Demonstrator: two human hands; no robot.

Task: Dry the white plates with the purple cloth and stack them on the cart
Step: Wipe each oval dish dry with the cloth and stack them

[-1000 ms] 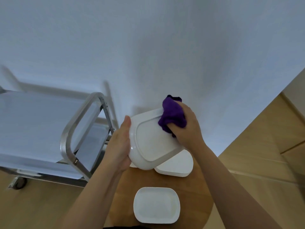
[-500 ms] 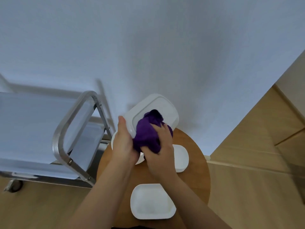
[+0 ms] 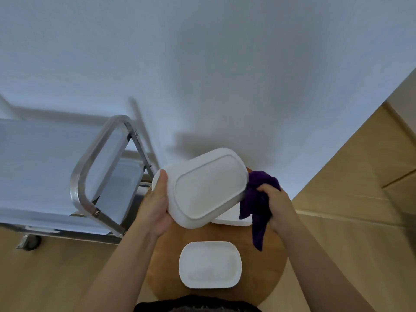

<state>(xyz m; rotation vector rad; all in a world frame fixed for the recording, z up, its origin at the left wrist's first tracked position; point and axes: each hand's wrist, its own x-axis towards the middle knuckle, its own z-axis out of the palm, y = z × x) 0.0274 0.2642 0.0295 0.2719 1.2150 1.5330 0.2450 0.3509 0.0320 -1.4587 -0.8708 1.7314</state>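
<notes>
Head view looks down on two hands working above a round wooden surface (image 3: 270, 273). White plates number four that I can make out. One plate (image 3: 208, 188) is held up tilted with its underside toward the camera; the left hand (image 3: 155, 208) grips its left edge, thumb on the rim and fingers hidden behind it. A second plate (image 3: 210, 264) lies flat on the surface near the bottom, right side up and fully visible. A third (image 3: 234, 218) rests on the surface under the raised one, only a strip of its edge showing. A fourth (image 3: 154, 183) peeks out as a thin white arc behind the left thumb, too covered to say how it lies. One purple cloth (image 3: 256, 203) is bunched in the right hand (image 3: 278, 208), whose fingers curl around it; the cloth touches the right edge of the raised plate and a tail hangs down over the surface. One metal cart (image 3: 90, 183) stands to the left, cut off by the frame edge; its top shelf bears no plate in the part that shows, and its lower shelf is mostly hidden. One caster (image 3: 30, 242) shows, blurred. A dark strip of clothing (image 3: 198, 306) is cropped at the bottom.
</notes>
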